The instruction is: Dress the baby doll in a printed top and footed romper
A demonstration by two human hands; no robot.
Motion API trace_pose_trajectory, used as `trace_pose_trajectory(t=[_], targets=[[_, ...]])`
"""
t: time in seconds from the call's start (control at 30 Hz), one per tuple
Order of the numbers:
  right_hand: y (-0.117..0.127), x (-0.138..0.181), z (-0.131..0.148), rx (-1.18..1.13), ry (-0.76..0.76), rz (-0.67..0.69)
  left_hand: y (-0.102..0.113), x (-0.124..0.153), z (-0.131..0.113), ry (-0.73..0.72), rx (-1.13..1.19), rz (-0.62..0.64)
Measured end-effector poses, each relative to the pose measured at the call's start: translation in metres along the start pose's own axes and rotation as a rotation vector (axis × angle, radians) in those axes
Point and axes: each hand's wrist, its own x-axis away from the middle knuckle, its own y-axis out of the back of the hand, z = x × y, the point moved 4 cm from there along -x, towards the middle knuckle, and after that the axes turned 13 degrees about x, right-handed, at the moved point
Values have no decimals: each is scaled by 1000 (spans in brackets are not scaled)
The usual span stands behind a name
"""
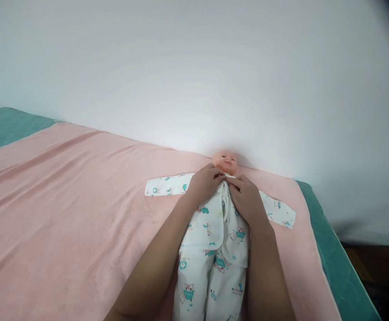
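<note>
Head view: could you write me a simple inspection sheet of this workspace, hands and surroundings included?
Surface: pink blanket, creased at left, over a green covering showing at both ends.
Job's things: doll, face up; patterned jacket, sleeves spread sideways, tie strings hanging at the front; matching trousers below it.
Clutter: nothing seen.
Grippers: bare hands; left hand and right hand both have fingers at the jacket's collar; how firmly they grip cannot be told.
Cables: nothing seen.
Surroundings: white wall behind; dark area at lower right, details unclear.
</note>
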Motion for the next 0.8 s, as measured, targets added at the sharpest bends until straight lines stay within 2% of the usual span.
trace_pose_trajectory(t=[0.27, 0.43, 0.57, 0.7, 0.8], targets=[[3, 7, 4, 122, 40, 2, -4, 0, 10, -72, 99, 25], [0, 13, 8, 195, 33, 1, -4, 11, 10, -125, 68, 1], [-1, 18, 12, 196, 25, -2, -1, 40, 6, -118, 20, -122], [0, 34, 15, 162, -10, -55, 2, 76, -5, -208, 33, -306], [1, 55, 23, 148, -38, -116, -1, 89, -17, -262, 108, -335]])
